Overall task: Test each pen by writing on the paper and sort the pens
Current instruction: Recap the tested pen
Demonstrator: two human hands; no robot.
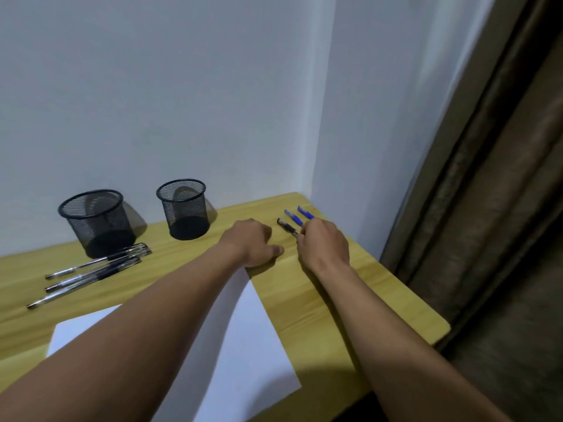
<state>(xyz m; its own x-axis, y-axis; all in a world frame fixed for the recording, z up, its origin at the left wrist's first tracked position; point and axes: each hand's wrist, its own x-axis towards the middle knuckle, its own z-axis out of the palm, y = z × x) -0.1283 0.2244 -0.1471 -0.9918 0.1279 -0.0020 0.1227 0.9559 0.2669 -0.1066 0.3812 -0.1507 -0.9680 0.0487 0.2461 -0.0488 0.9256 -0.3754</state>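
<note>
A white sheet of paper lies on the wooden table, partly under my forearms. Three black-capped clear pens lie side by side at the left. At the far right corner lie a black pen and two blue pens. My right hand is over their near ends, fingers closed around the black pen's lower end. My left hand rests curled, knuckles down, on the table at the paper's top edge, holding nothing visible.
Two black mesh pen cups stand against the white wall, a wider one at the left and a narrower one mid-table. A brown curtain hangs just beyond the table's right edge.
</note>
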